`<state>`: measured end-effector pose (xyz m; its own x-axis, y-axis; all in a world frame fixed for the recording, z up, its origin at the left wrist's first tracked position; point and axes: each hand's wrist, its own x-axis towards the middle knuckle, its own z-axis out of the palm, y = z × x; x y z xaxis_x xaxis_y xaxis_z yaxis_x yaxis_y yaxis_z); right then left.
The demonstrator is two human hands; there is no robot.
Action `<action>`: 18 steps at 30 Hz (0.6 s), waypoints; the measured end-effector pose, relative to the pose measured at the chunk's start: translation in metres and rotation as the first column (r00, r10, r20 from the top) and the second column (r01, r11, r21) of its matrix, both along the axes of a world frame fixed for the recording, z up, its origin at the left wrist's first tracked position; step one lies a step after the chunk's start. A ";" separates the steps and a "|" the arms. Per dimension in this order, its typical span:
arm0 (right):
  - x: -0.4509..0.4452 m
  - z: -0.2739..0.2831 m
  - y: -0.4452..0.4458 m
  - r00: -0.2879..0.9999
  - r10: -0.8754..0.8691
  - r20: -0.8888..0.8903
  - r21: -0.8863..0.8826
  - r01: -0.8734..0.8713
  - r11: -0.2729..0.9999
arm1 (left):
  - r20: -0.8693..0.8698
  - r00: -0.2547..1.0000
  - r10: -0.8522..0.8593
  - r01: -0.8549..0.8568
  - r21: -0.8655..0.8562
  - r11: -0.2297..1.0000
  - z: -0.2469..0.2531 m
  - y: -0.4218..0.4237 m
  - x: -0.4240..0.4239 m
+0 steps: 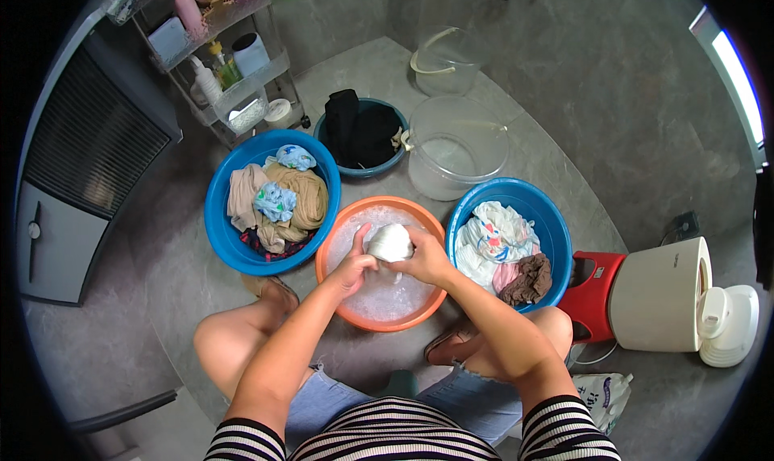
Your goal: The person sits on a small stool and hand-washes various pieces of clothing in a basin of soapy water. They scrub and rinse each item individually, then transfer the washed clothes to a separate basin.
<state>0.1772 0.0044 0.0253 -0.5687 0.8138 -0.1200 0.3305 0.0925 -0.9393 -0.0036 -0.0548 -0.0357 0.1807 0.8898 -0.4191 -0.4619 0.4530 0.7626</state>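
Both hands are above an orange plastic basin (334,304) of sudsy water, holding a bunched white cloth (390,243) between them. My left hand (355,264) grips its left side, thumb raised; my right hand (428,257) closes on its right side. A blue basin (217,243) on the left holds beige clothes (305,195) and light-blue patterned cloths (276,201). In the blue basin (559,231) on the right lie white clothes (499,234), a pink piece (507,276) and a brown cloth (527,279).
Behind stand a teal basin of black clothes (363,135) and clear plastic buckets (458,158). A shelf rack (275,68) with bottles is at the back left. On the right, a red stool (595,291) touches a cream-coloured appliance (656,297); a printed bag (608,397) lies nearer.
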 end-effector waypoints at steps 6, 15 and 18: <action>0.014 0.005 0.004 0.889 -0.052 -0.454 -0.389 -0.145 0.910 | 0.283 0.955 0.093 0.044 -0.443 0.895 0.022 -0.005 -0.012; 0.020 0.001 0.009 0.544 -0.357 -0.759 -0.636 -0.506 0.582 | 0.524 0.844 0.112 -0.050 -0.131 0.990 0.023 0.018 0.003; 0.020 0.000 0.023 0.713 -0.514 -0.476 -0.793 -0.096 0.601 | 0.478 0.861 0.174 -0.090 -0.194 0.977 0.024 0.014 -0.007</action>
